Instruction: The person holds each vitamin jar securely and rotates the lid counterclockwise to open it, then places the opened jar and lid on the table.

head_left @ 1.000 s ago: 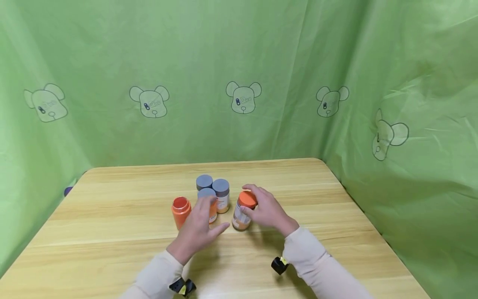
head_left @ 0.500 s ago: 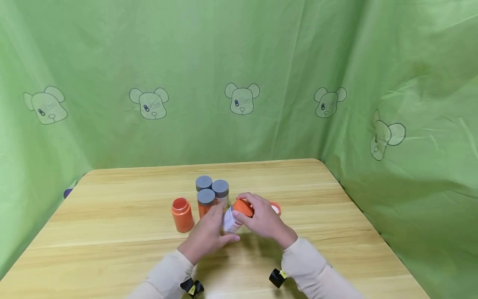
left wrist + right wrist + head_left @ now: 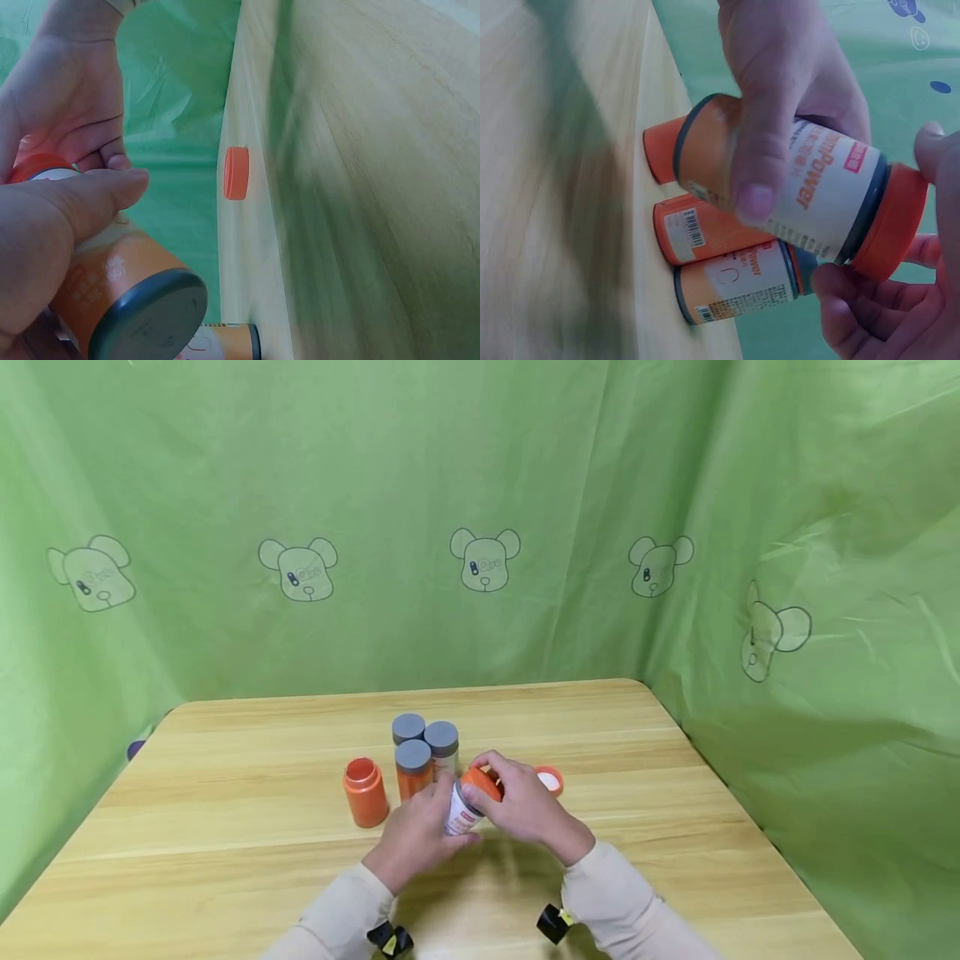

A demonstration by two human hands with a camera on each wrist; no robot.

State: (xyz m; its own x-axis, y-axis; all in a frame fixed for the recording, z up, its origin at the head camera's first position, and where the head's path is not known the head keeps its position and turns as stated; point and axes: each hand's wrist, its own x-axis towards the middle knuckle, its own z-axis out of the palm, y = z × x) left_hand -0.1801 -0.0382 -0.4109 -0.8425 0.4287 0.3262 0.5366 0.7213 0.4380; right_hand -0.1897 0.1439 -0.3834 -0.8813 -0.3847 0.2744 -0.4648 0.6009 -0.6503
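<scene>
Above a wooden table point(image 3: 225, 877), a tilted bottle point(image 3: 829, 187), probably light, stiff and slightly slippery, is held by the left hand point(image 3: 412, 837) curled round its body, likely the best hold, while the right hand point(image 3: 525, 803) pinches its orange lid point(image 3: 892, 225).

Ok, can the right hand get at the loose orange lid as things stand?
Probably not until the right hand lets go: it grips the orange cap on the held bottle. Otherwise the way looks free: the loose lid lies beside that hand.

Smooth plastic held bottle point(image 3: 821, 191), matt grey lids point(image 3: 413, 756), wood-grained tabletop point(image 3: 225, 868)
</scene>
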